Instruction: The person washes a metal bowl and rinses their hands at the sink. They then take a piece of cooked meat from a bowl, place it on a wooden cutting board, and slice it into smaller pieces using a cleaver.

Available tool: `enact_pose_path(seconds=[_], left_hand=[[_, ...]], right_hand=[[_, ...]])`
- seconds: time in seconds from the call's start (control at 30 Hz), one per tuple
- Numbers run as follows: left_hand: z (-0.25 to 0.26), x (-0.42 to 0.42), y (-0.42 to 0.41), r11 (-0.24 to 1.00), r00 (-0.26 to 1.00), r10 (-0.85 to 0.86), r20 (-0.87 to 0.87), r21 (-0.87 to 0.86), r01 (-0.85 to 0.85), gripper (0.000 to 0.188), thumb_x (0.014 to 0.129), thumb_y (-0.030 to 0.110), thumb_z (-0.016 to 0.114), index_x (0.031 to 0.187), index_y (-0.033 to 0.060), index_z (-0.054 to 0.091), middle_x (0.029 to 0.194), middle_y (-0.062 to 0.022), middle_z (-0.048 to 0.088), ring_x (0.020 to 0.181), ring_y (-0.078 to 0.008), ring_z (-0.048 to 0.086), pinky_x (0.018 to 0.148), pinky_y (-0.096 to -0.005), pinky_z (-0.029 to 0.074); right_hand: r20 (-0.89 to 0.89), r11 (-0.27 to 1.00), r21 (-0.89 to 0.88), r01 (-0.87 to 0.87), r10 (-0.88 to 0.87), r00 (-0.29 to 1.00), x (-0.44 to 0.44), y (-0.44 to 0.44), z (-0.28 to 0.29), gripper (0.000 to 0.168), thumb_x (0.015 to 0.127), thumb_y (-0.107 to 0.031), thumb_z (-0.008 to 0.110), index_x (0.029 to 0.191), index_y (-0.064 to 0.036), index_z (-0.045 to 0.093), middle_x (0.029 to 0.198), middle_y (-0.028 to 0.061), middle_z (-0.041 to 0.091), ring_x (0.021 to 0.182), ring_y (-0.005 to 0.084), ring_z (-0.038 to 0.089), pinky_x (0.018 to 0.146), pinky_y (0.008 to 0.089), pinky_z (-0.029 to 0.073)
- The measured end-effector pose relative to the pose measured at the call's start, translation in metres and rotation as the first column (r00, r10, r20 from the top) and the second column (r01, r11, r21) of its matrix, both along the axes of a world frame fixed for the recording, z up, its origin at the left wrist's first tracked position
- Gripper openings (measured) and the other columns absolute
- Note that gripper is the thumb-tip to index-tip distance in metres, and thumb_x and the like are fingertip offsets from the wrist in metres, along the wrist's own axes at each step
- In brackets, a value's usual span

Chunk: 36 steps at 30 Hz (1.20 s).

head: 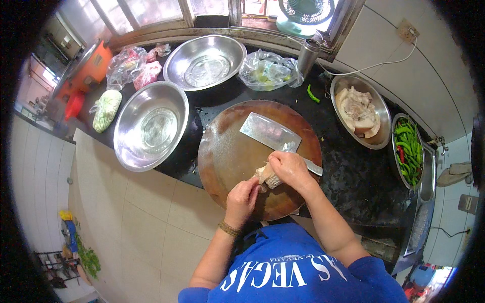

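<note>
A piece of pale cooked meat (272, 178) is held just above the near right part of a round wooden chopping board (227, 151). My right hand (291, 169) grips the meat from the right. On its left end, the fingertips of my left hand (243, 197) pinch the meat. Beyond my right hand a cleaver (268, 131) lies flat on the board, its broad blade to the far left and its metal handle to the right. My fingers partly hide the meat.
Two steel basins (153, 127) stand left and behind, near bagged food (107, 110). To the right are a steel bowl of cooked pork (358, 110) and a bowl of green chillies (408, 149). One green chilli (313, 94) lies on the black counter (352, 189), near a steel flask (308, 57).
</note>
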<state>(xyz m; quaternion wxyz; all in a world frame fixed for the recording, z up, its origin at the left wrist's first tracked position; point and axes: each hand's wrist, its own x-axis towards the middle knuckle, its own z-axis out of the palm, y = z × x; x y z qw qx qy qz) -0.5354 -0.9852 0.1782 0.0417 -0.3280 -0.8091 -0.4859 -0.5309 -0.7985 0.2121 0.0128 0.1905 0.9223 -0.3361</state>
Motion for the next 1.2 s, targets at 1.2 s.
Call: enact_pose_path(seconds=[1.2], left_hand=[[-0.019, 0.018, 0.000, 0.976, 0.937, 0.170, 0.305, 0.077, -0.203, 0.012, 0.083, 0.006, 0.066, 0.094, 0.0006, 0.061, 0.079, -0.0097, 0.065, 0.068, -0.0183, 0.062, 0.063, -0.0298, 0.050]], right_hand=[[-0.044, 0.998, 0.039, -0.039, 0.041, 0.998, 0.015, -0.008, 0.007, 0.031, 0.090, -0.032, 0.048, 0.095, -0.010, 0.069, 0.086, 0.0194, 0.067, 0.083, 0.0396, 0.064, 0.074, 0.0483, 0.050]])
